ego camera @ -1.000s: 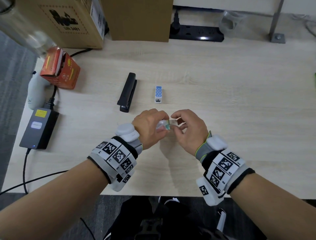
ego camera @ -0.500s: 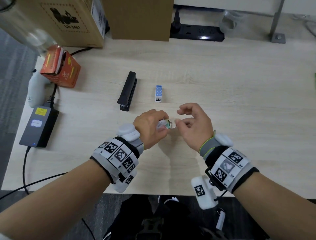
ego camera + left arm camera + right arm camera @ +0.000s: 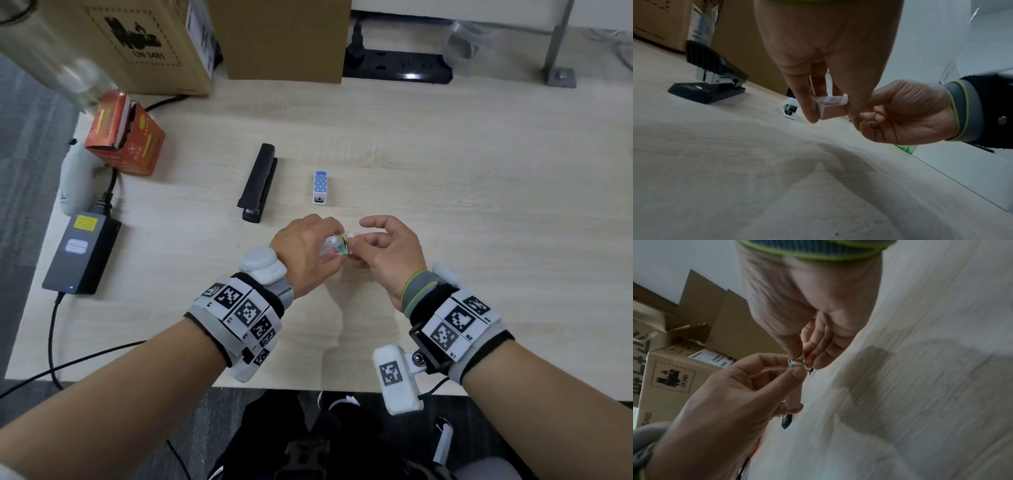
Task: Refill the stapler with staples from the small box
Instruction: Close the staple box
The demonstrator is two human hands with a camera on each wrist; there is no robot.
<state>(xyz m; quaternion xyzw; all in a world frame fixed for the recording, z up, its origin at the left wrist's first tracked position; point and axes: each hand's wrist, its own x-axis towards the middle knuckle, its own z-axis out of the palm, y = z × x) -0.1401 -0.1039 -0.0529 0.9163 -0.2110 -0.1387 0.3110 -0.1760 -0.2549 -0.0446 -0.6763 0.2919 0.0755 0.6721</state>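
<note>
My left hand (image 3: 329, 254) grips a small white staple box (image 3: 339, 244) just above the table's middle front. My right hand (image 3: 354, 248) pinches the box's right end with thumb and fingers while its index finger (image 3: 371, 222) sticks out free. In the left wrist view the box (image 3: 833, 107) sits between my left index finger and thumb, with the right hand (image 3: 900, 113) behind it. The right wrist view shows a white flap (image 3: 796, 363) pinched by the fingertips. A closed black stapler (image 3: 258, 183) lies beyond the hands, beside a small white stapler with a blue dotted top (image 3: 320, 188).
An orange carton (image 3: 125, 138) and a grey power adapter (image 3: 82, 251) with cables sit at the left. Cardboard boxes (image 3: 120, 41) and a black power strip (image 3: 397, 70) line the back. The table's front edge (image 3: 308, 385) runs under my wrists.
My right hand has rolled outward at the wrist and its index finger has lifted off the box. The left hand and the box stay in place.
</note>
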